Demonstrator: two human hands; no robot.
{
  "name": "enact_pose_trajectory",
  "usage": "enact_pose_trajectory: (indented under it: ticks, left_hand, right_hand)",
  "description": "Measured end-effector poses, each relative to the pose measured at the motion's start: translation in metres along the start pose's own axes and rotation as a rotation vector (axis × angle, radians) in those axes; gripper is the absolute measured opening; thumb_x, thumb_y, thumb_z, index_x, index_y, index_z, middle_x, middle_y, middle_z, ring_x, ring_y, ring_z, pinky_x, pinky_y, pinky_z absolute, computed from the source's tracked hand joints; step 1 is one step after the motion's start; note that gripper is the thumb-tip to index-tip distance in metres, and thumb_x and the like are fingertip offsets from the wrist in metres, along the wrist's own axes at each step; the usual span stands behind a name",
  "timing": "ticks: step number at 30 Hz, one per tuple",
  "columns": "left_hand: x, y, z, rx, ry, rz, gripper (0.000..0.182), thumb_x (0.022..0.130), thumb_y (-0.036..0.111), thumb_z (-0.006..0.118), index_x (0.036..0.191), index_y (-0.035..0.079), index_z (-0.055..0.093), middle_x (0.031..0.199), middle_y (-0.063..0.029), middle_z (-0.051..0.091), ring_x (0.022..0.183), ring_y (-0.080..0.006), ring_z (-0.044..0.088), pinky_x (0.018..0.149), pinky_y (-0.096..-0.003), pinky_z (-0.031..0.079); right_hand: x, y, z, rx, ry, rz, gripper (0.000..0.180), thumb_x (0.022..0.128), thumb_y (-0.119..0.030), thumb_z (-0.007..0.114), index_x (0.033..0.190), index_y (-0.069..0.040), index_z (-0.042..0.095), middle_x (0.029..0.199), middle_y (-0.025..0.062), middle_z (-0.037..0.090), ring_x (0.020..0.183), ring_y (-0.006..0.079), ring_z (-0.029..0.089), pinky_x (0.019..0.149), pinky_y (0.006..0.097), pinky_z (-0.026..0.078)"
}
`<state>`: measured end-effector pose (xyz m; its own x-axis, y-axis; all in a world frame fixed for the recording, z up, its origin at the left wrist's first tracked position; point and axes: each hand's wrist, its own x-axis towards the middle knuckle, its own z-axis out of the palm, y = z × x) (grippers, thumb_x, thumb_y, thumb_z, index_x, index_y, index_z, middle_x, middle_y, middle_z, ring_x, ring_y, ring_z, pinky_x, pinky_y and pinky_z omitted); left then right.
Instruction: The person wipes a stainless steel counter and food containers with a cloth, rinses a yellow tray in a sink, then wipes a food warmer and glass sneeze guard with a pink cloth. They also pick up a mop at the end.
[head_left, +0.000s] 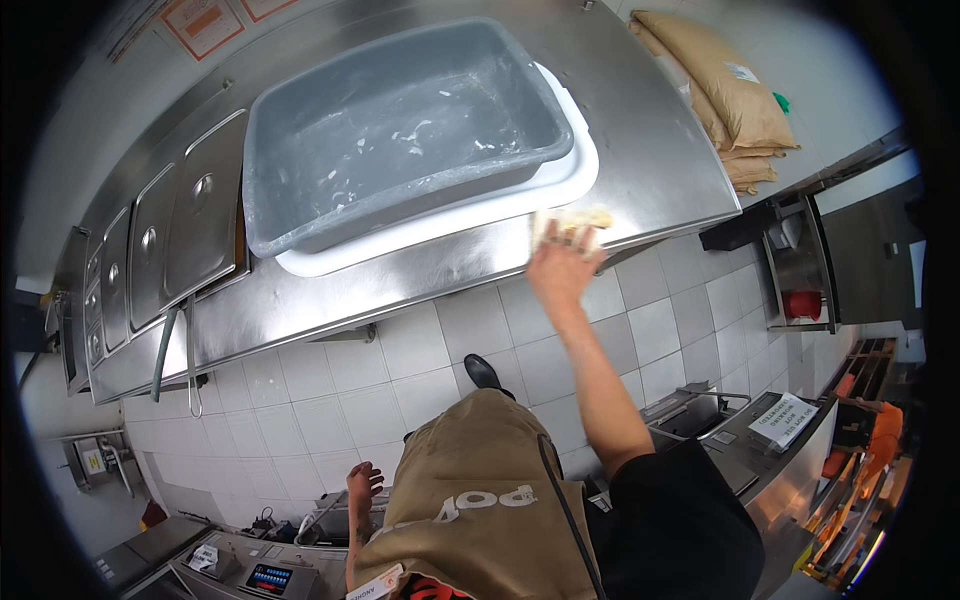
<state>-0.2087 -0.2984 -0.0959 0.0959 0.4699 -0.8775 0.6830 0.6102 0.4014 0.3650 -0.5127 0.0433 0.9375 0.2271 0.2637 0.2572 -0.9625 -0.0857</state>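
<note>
My right hand (564, 271) presses a pale, yellowish cloth (592, 219) onto the front edge of a stainless steel counter (637, 142). Just left of the cloth, a large grey plastic tub (405, 135) with white residue inside stands in a white plastic tub (589, 161), whose rim shows around it. My left hand (364, 480) hangs low beside my tan apron, over the floor, with nothing in it and its fingers slightly apart.
Lidded steel pans (206, 210) are set in the counter's left end, with two utensil handles (165, 352) jutting over its edge. Brown paper sacks (720, 82) are stacked past the right end. Behind me are kitchen appliances (720, 442); an orange-clad person (881, 435) is at far right.
</note>
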Motion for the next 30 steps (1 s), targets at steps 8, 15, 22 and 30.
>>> enact_pose_trajectory:
  ticks: [8,15,22,30]
  left_hand:
    - [0.024,0.016,0.027,0.040,-0.068,0.022,0.045,0.095,0.034,0.057,0.131,0.007,0.053,0.112,-0.0139,0.067,0.096,-0.0282,0.065,0.075,-0.0445,0.052]
    - [0.037,0.047,0.042,0.050,-0.101,0.062,0.035,0.091,0.030,0.062,0.121,0.012,0.059,0.097,-0.0088,0.070,0.083,-0.0218,0.066,0.070,-0.0413,0.051]
    - [0.022,0.030,-0.003,-0.198,0.011,0.185,0.030,0.090,0.027,0.064,0.116,0.012,0.061,0.092,-0.0050,0.069,0.079,-0.0178,0.066,0.065,-0.0336,0.049]
    - [0.021,-0.139,-0.064,-0.450,0.068,-0.049,0.027,0.091,0.029,0.061,0.113,0.013,0.061,0.090,-0.0034,0.068,0.079,-0.0190,0.066,0.064,-0.0378,0.050]
  right_hand:
    - [-0.014,-0.089,-0.026,0.281,-0.004,-0.326,0.041,0.077,-0.010,0.061,0.114,0.007,0.068,0.129,0.0252,0.060,0.130,0.0433,0.048,0.108,0.0522,0.037]
    - [-0.099,-0.174,0.000,0.612,0.039,-0.954,0.032,0.085,-0.013,0.057,0.113,-0.009,0.073,0.130,0.0229,0.061,0.131,0.0370,0.049,0.113,0.0486,0.034]
    - [-0.024,0.035,-0.003,0.386,0.134,-0.515,0.020,0.063,-0.002,0.067,0.080,-0.012,0.072,0.108,0.0131,0.065,0.089,0.0338,0.065,0.071,0.0434,0.054]
    - [-0.099,-0.144,0.013,0.531,0.132,-0.838,0.030,0.070,-0.001,0.066,0.093,-0.018,0.074,0.120,0.0195,0.062,0.121,0.0407,0.056,0.099,0.0472,0.051]
